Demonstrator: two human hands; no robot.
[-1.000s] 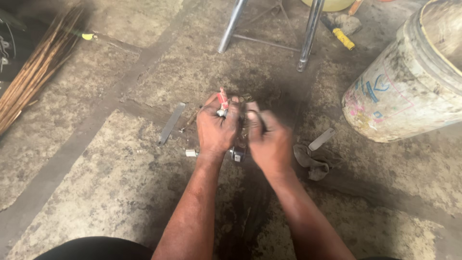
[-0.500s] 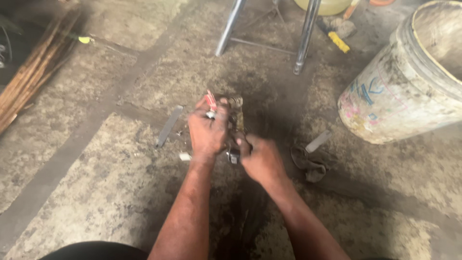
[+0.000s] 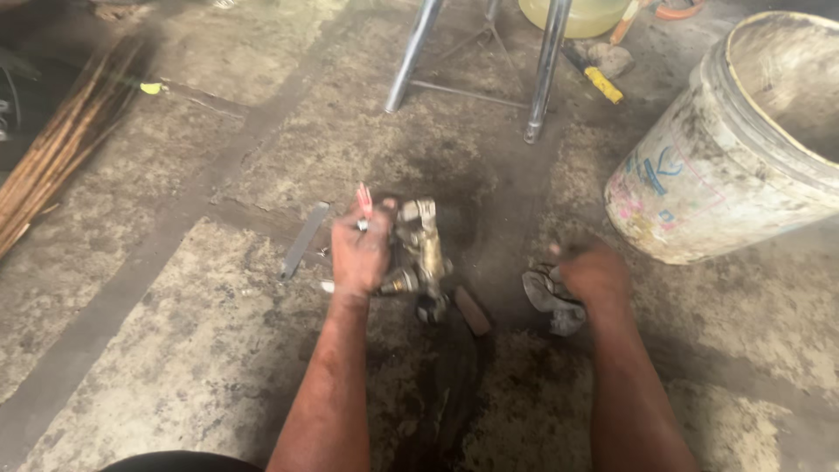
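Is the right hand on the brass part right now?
No: the right hand rests on a dirty grey rag on the floor, while the left hand alone grips the brass part.

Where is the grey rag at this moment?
In the head view the grey rag lies on the concrete floor right of centre, under the right hand, between the brass metal part held by the left hand and the dirty white bucket.

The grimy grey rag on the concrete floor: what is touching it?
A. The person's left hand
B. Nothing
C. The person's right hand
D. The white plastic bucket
C: the right hand rests on the grimy grey rag, while the left hand holds the brass-coloured metal part.
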